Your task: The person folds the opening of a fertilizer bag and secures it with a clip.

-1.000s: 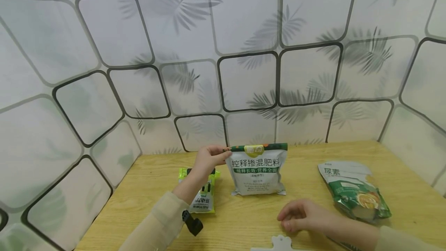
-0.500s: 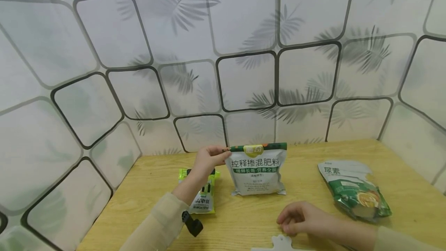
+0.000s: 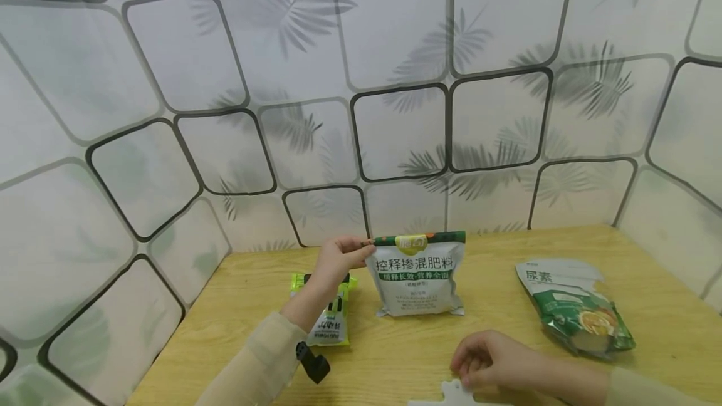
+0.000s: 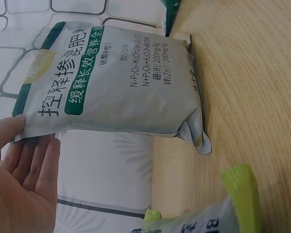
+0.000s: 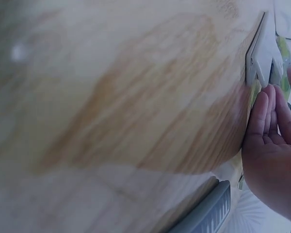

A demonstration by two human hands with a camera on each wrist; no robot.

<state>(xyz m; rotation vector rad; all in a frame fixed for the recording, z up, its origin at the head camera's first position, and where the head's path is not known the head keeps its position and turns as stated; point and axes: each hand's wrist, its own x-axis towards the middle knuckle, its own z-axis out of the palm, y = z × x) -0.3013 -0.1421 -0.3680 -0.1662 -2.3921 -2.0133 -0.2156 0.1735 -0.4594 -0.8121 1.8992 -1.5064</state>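
Left hand (image 3: 337,260) pinches an upper corner of the controlled-release fertilizer bag (image 3: 418,288), apparently steadying it upright on the surface (image 3: 395,359). Right hand (image 3: 489,359), fingers relaxed, thumb apart, is at the white scalloped piece (image 3: 454,395); no grip evident.

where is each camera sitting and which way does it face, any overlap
Head: worn on the head, facing forward and down over the table to the patterned backdrop; both sleeves, left hand and right hand show.
Left wrist: faces the white bag, turned sideways; left hand shows.
Right wrist: looks across the blurred table toward a white object; right hand shows.
Shared: head and left wrist both show left hand gripping white bag.
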